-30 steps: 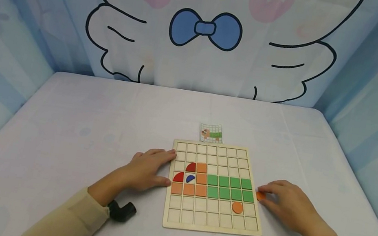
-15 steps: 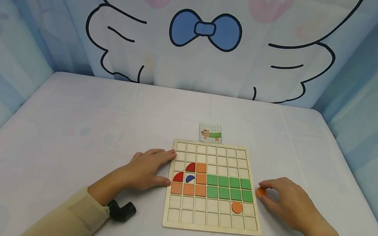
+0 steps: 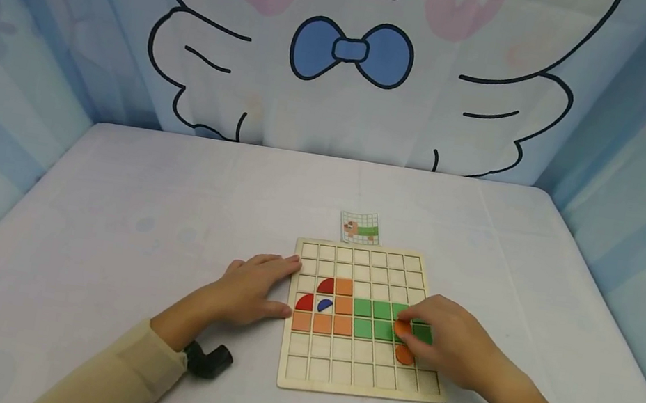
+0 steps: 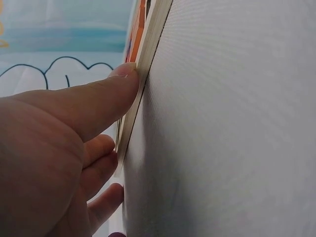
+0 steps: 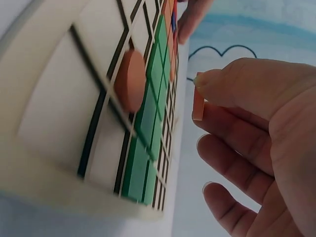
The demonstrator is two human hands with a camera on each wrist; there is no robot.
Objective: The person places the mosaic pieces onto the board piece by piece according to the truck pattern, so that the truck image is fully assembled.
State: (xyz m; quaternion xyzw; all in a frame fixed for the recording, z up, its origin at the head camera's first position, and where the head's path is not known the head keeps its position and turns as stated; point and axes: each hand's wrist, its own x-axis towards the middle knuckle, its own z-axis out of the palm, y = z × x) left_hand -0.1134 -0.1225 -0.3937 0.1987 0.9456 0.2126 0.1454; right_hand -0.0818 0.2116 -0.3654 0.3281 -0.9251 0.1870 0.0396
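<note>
My right hand [image 3: 453, 342] pinches an orange disc [image 3: 401, 329] between thumb and fingers above the right part of the wooden grid board [image 3: 333, 374]. In the right wrist view that disc is seen edge-on, apart from the board. A second orange disc [image 3: 403, 355] lies on the board below the green squares [image 3: 372, 328]. My left hand [image 3: 248, 292] rests at the board's left edge, its thumb and fingertips touching the rim. Orange squares [image 3: 343, 325], red quarter-circle pieces [image 3: 305, 303] and a blue-and-white piece [image 3: 325, 306] sit in the grid. My right fingers hide some green squares.
A small picture card [image 3: 360, 227] showing a gridded animal pattern lies just behind the board. The white tablecloth [image 3: 172, 192] extends around it. Printed curtains [image 3: 337, 112] stand at the back and both sides. Black wrist devices [image 3: 209, 361] sit under each wrist.
My right hand has moved left with the orange disc, from beside the board's right edge to over the green squares. The left hand has stayed in place.
</note>
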